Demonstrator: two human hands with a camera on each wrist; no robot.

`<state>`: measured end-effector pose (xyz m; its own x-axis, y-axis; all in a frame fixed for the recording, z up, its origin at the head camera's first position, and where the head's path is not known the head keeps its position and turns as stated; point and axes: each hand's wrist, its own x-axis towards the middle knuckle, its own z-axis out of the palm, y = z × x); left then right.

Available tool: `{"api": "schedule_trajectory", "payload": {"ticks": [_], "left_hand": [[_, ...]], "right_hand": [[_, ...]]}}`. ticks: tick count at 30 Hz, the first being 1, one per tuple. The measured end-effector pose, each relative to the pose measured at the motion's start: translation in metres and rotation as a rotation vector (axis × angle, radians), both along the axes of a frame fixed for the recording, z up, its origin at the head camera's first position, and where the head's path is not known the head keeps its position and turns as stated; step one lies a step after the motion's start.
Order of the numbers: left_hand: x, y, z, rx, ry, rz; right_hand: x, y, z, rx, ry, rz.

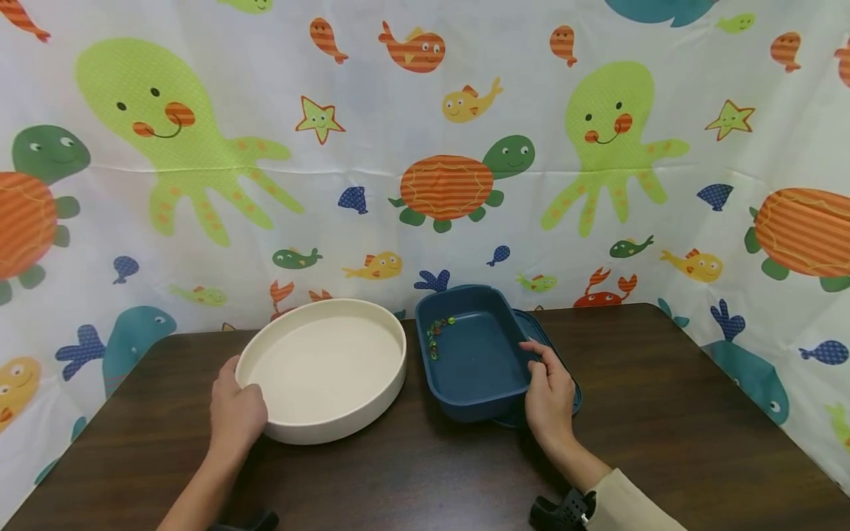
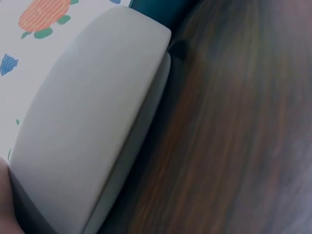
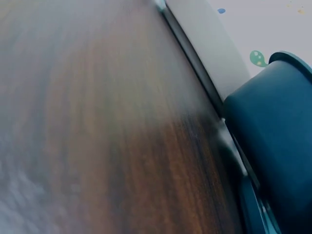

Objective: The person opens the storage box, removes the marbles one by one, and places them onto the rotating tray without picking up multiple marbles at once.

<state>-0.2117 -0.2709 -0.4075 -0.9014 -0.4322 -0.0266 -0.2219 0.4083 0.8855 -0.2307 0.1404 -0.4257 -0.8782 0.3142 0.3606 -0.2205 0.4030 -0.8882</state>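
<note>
At the left, my left hand (image 1: 235, 409) grips the rim of a round cream dish (image 1: 322, 361), thumb at the near side. The dish is wide and shallow, its bare inside showing; its outer wall fills much of the left wrist view. My right hand (image 1: 551, 394) holds the right wall of a deep blue rectangular container (image 1: 481, 354), partly hiding that side. Several small green and brown glass beads (image 1: 434, 344) lie gathered along the container's left inner wall. A blue lid (image 1: 576, 400) shows under and to the right of the container.
Both vessels are side by side on a dark wood table (image 1: 412, 479), the container's left wall close to the dish. Behind the table hangs a white curtain (image 1: 372, 147) printed with sea animals. A black strap (image 1: 564, 509) is around my right wrist.
</note>
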Motion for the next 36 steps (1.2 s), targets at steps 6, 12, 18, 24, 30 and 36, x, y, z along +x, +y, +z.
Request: {"api": "schedule_trajectory", "payload": {"ticks": [6, 12, 18, 24, 30, 36], "left_hand": [[0.001, 0.014, -0.002, 0.01, 0.027, -0.037], [0.002, 0.025, -0.004, 0.002, 0.036, -0.065], [0.001, 0.026, -0.006, 0.05, 0.068, -0.04], [0.002, 0.017, -0.016, 0.13, 0.116, 0.022], [0.0, 0.012, -0.02, 0.11, 0.136, -0.035], [0.001, 0.01, -0.02, 0.053, 0.117, -0.064]], "right_hand": [[0.0, -0.001, -0.002, 0.02, 0.001, -0.007], [0.0, -0.002, -0.005, 0.02, -0.019, 0.016], [0.0, 0.0, -0.008, -0.017, -0.062, 0.061], [-0.001, -0.001, -0.009, 0.011, -0.063, 0.048], [-0.001, 0.001, -0.011, 0.018, -0.039, 0.063], [-0.002, 0.004, -0.008, 0.026, -0.051, 0.086]]}}
